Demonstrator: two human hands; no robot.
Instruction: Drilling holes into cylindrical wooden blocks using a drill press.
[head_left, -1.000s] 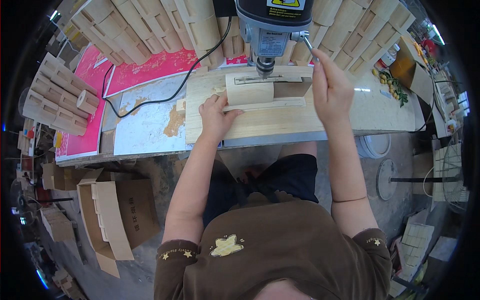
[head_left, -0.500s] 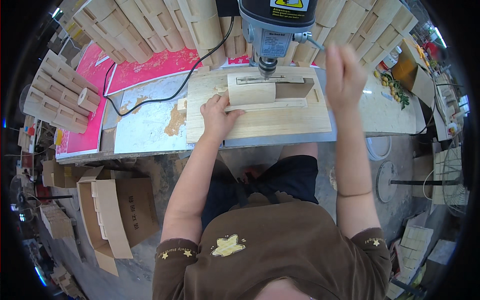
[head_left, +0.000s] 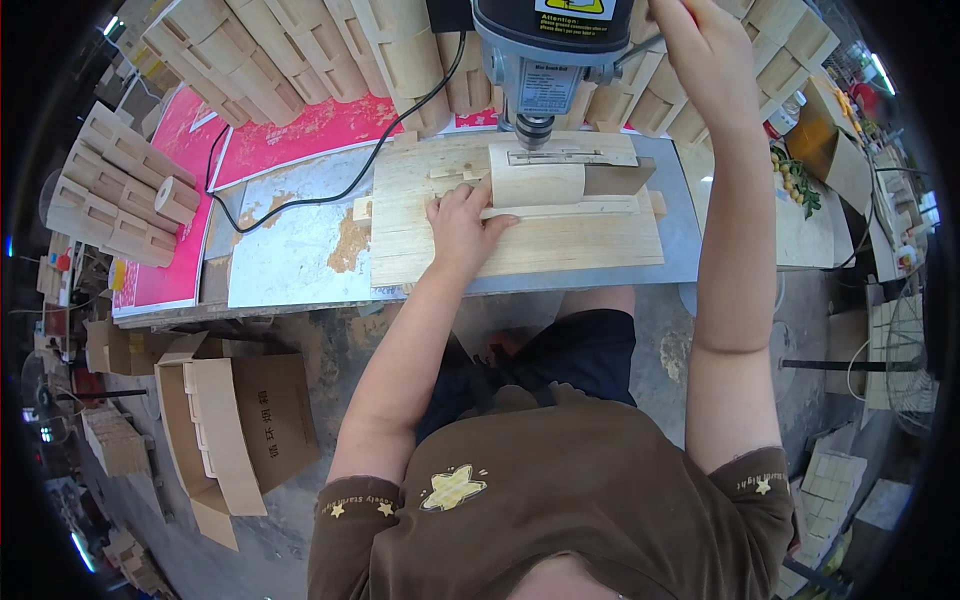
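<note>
A pale wooden block (head_left: 538, 184) with a rounded front and a narrow slot (head_left: 570, 157) along its top sits on a flat wooden board (head_left: 430, 245) under a bench drill press (head_left: 548, 85). My left hand (head_left: 467, 222) grips the block's left end, the thumb stretched along the wooden strip (head_left: 600, 208) in front. Just above the block's top left is the drill chuck (head_left: 533, 131); whether the bit touches the wood is hard to tell. My right hand (head_left: 700, 45), raised at the upper right, is closed on the drill press lever (head_left: 640, 48). A grey-brown plate (head_left: 622, 178) adjoins the block's right end.
Stacks of slotted wooden pieces (head_left: 290, 60) line the back, with another stack (head_left: 120, 190) at the left. A black cable (head_left: 378, 150) crosses the table. Below left stands an open cardboard box (head_left: 240, 430); a fan (head_left: 908, 355) is at far right.
The wooden block and my left hand have shifted to the right under the chuck. My right hand has moved up and away, and the lever has swung upward with it.
</note>
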